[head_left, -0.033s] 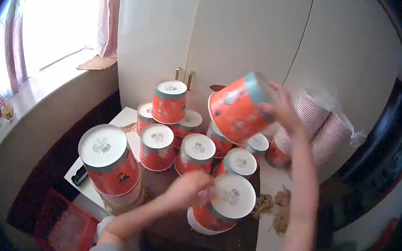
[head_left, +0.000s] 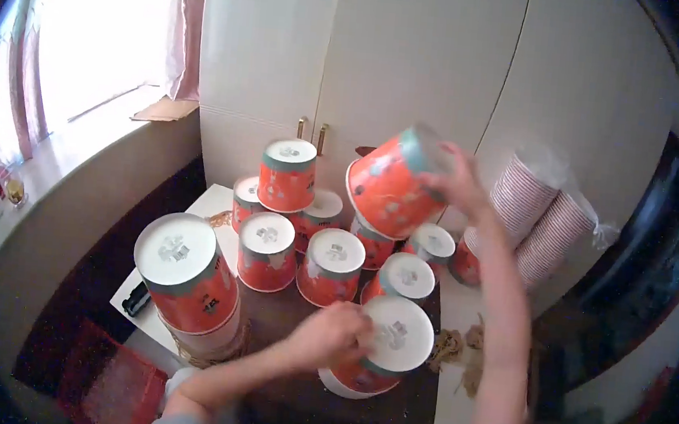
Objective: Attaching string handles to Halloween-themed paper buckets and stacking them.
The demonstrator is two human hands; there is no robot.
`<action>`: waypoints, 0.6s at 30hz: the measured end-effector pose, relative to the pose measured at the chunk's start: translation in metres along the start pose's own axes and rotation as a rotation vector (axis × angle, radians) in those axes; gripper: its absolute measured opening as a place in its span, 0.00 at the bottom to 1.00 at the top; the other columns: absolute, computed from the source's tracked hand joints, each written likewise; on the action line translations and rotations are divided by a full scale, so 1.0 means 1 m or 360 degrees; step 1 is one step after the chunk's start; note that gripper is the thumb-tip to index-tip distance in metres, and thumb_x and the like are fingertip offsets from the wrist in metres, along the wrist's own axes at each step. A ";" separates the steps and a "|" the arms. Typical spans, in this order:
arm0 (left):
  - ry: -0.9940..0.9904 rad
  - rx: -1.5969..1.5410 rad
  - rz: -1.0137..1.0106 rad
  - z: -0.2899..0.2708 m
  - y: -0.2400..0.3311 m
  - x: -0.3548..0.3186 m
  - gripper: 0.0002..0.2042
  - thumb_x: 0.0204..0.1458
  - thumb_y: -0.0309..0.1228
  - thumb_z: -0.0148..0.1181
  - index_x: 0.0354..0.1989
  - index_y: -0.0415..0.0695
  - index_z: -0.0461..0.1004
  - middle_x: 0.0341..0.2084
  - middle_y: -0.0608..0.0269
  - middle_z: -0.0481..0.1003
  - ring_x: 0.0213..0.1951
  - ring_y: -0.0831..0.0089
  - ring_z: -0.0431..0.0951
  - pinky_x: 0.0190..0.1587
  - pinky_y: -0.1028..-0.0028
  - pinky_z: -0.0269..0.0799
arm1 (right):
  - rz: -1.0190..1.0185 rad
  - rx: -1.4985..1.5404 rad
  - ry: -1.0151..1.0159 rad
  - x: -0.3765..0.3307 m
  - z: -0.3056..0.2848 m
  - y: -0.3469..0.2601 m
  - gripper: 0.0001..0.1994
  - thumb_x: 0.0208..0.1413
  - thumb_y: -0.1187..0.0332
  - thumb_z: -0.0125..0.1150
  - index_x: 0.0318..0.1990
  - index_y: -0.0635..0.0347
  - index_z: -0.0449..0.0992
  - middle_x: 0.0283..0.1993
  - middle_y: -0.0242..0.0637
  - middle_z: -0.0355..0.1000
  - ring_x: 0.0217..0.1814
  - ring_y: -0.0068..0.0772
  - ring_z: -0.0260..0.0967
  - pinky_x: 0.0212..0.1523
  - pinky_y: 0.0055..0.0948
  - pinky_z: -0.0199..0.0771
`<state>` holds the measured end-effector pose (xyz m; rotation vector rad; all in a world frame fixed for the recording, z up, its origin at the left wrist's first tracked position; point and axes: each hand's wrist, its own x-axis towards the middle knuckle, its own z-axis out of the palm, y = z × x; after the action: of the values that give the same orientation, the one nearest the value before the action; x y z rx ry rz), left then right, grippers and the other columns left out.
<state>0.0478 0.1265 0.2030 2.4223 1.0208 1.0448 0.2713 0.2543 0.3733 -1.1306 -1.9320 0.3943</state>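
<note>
My right hand (head_left: 459,178) grips an orange paper bucket (head_left: 398,183) with a teal band by its base. The bucket hangs tilted above the others, its white rim turned down to the left. My left hand (head_left: 334,334) is closed, fingers curled, beside the left edge of an upside-down bucket (head_left: 397,334) at the front. Whatever its fingers hold, if anything, is hidden. Several more upside-down paper buckets (head_left: 333,268) stand behind, and one bucket (head_left: 288,175) rests on top of others. On the left, a large bucket stack (head_left: 196,280) stands, white bases up.
Striped paper tubs in clear plastic bags (head_left: 518,195) lean at the right, near brown rubber bands (head_left: 449,344). A black object (head_left: 136,299) lies on the white table corner (head_left: 125,286). A red crate (head_left: 111,378) sits lower left. White cabinets (head_left: 418,57) close off the back.
My left hand has shifted slightly right and up along the front bucket. My right hand and the raised bucket have moved a little left.
</note>
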 end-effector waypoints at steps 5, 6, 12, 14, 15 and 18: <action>0.0000 0.0616 0.0335 0.024 0.032 -0.024 0.24 0.40 0.50 0.56 0.44 0.48 0.68 0.49 0.65 0.64 0.55 0.62 0.59 0.55 0.55 0.50 | 0.0170 -0.0687 0.0002 0.064 0.120 0.066 0.46 0.25 0.39 0.64 0.54 0.54 0.58 0.58 0.46 0.47 0.61 0.49 0.45 0.57 0.44 0.51; -0.0018 0.0603 0.0366 0.022 0.035 -0.026 0.25 0.40 0.50 0.56 0.44 0.48 0.67 0.49 0.65 0.64 0.55 0.63 0.58 0.56 0.56 0.50 | 0.0211 -0.0738 0.0005 0.064 0.135 0.070 0.46 0.24 0.38 0.63 0.54 0.54 0.59 0.59 0.44 0.47 0.61 0.49 0.44 0.57 0.44 0.51; -0.0246 0.0550 0.0593 0.032 0.027 -0.035 0.18 0.44 0.33 0.45 0.46 0.50 0.65 0.52 0.66 0.61 0.57 0.68 0.57 0.56 0.57 0.50 | 0.0282 -0.0830 -0.0190 0.097 0.182 0.095 0.47 0.25 0.37 0.61 0.54 0.57 0.59 0.61 0.42 0.44 0.60 0.49 0.46 0.57 0.44 0.51; -0.0127 0.0478 0.0643 0.038 0.025 -0.033 0.14 0.41 0.34 0.50 0.39 0.48 0.68 0.43 0.67 0.67 0.52 0.71 0.63 0.55 0.58 0.51 | 0.0246 -0.0831 -0.0150 0.105 0.192 0.111 0.46 0.25 0.39 0.62 0.54 0.56 0.59 0.59 0.44 0.47 0.59 0.48 0.47 0.58 0.41 0.51; -0.0100 0.0408 0.0604 0.038 0.025 -0.032 0.12 0.42 0.32 0.48 0.38 0.48 0.68 0.41 0.69 0.68 0.51 0.74 0.64 0.55 0.59 0.50 | 0.0199 -0.0826 -0.0122 0.106 0.196 0.119 0.46 0.25 0.40 0.64 0.55 0.55 0.59 0.57 0.46 0.50 0.59 0.46 0.47 0.58 0.39 0.51; -0.0140 0.0408 0.0532 0.037 0.021 -0.029 0.11 0.42 0.32 0.48 0.37 0.48 0.68 0.39 0.70 0.69 0.50 0.74 0.65 0.55 0.59 0.50 | 0.0132 -0.0893 -0.0152 0.105 0.205 0.111 0.47 0.26 0.35 0.60 0.55 0.54 0.58 0.64 0.47 0.36 0.65 0.55 0.33 0.59 0.52 0.42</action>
<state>0.0706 0.0912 0.1739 2.8948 0.7776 0.9428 0.1468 0.4297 0.2347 -1.5724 -2.1512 -0.0659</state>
